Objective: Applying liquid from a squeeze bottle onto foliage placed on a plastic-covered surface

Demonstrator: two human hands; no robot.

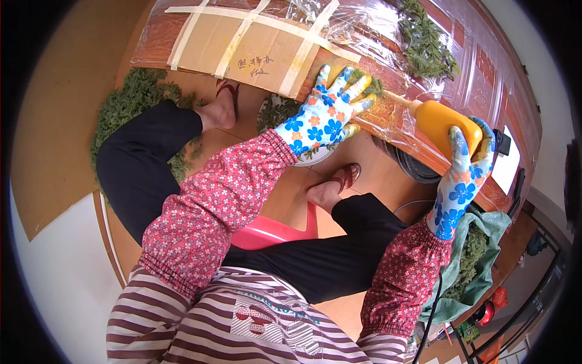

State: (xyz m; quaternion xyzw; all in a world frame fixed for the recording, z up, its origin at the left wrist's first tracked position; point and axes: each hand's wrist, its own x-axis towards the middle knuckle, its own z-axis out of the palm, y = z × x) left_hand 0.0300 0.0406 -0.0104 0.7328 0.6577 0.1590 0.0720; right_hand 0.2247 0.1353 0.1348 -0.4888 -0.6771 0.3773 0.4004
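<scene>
My left hand, in a flower-print glove with yellow-stained fingertips, lies with spread fingers at the near edge of the wooden table. Its fingers are beside a small green sprig lying on yellow-stained wood. My right hand, gloved alike, grips a yellow squeeze bottle tilted on its side. The bottle's long pale nozzle points left, its tip near the sprig. Whether the tip touches the sprig, I cannot tell. Farther back on the plastic film lies a bunch of green sprigs.
Taped cardboard with handwriting covers the table's left part. Below the table stands a white tub with greenery. More greenery is heaped on the floor at left. A green cloth bag of foliage and a black round object are at right.
</scene>
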